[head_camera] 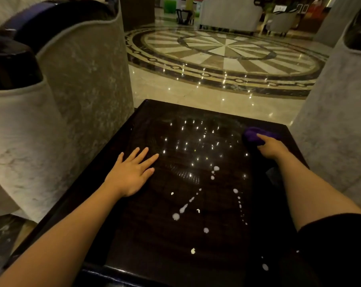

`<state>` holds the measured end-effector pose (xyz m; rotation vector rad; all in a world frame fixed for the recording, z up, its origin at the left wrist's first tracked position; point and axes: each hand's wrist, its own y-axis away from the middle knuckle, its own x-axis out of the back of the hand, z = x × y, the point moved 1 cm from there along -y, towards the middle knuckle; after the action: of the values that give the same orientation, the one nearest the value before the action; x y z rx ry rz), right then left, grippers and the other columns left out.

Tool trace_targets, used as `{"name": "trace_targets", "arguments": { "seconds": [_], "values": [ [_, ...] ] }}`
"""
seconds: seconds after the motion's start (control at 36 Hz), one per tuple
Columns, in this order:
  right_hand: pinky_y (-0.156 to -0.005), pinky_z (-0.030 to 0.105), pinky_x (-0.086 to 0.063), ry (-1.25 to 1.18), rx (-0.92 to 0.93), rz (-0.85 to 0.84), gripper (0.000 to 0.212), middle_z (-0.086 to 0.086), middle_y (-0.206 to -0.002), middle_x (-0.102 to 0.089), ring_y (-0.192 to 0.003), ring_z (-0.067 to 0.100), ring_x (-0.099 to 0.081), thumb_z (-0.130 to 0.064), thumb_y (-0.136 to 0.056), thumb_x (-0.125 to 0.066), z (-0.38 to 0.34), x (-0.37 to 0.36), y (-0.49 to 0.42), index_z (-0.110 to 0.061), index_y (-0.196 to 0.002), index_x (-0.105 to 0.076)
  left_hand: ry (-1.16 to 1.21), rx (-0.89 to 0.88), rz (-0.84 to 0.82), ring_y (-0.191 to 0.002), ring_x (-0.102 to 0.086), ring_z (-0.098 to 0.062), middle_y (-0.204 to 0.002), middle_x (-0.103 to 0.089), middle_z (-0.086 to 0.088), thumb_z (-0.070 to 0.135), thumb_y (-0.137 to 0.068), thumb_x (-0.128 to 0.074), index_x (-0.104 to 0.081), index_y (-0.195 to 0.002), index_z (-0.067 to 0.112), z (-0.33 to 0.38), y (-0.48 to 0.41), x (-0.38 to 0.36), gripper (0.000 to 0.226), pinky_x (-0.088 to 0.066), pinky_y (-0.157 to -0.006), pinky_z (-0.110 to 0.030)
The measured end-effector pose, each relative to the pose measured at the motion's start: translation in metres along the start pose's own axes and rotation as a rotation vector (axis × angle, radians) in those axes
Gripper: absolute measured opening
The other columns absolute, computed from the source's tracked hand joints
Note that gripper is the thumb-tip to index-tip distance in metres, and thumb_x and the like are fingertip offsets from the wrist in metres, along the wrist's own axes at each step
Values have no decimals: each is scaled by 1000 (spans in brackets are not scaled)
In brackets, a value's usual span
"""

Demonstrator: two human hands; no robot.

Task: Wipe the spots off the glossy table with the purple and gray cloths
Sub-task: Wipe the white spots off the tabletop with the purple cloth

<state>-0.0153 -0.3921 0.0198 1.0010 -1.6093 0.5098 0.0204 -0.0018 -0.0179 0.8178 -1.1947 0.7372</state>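
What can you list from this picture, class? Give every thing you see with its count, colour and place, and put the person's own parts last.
glossy table: one, dark brown, centre foreground.
spots: many, white, scattered over the near half of the table.
purple cloth: one, purple, far right part of the table.
armchairs: two, pale grey with dark trim, one on each side of the table.
floor medallion: one, cream and brown, on the polished floor beyond the table.
gray cloth: cannot be made out here.
left hand: one, open, flat on the table's left side.
right hand: one, on the purple cloth; grip unclear.
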Motion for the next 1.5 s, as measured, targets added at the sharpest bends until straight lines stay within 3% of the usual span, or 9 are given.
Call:
{"name": "trace_targets", "arguments": {
  "seconds": [0.44, 0.61, 0.83, 1.17, 1.5],
  "values": [
    [-113, 43, -23, -17, 443, -95, 51, 12, -151, -25, -136, 33, -27, -9, -89, -44, -87, -43, 55, -29, -135, -33, 6, -2, 3, -143, 9, -18, -157, 4, 2, 44, -96, -16, -2, -142, 38, 3, 2, 1, 49, 5, -115, -48],
    [-109, 40, -31, -32, 582, -119, 51, 8, -150, -28, -131, 31, -36, -5, -89, -47, -105, -56, 88, -27, -134, -37, 0, -9, 22, -144, 6, -19, -157, 1, 1, 42, -96, -15, -4, -144, 34, 2, 5, -1, 49, 2, -116, -46],
    [-113, 46, -23, -19, 740, -143, 50, 4, -147, -35, -135, 25, -29, -4, -88, -48, -114, -74, 134, -27, -132, -40, 8, -11, 44, -144, 1, -21, -157, -4, -2, 39, -97, -16, -8, -144, 29, 3, 10, -2, 49, -2, -116, -46],
    [-98, 33, -31, -68, 840, -137, 49, 1, -141, -45, -113, 24, -42, -6, -86, -52, -104, -90, 192, -31, -127, -46, 1, 7, 46, -144, -2, -25, -157, -7, -5, 37, -97, -19, -11, -145, 25, 9, 15, -1, 50, -5, -115, -47],
    [-92, 26, -25, -85, 912, -215, 44, -4, -140, -45, -96, 7, -29, -13, -88, -53, -88, -89, 248, -33, -126, -46, -8, -36, 14, -144, 3, -24, -157, -3, -4, 39, -97, -19, -7, -145, 29, 14, 40, -7, 50, -2, -116, -47]
  ]
}}
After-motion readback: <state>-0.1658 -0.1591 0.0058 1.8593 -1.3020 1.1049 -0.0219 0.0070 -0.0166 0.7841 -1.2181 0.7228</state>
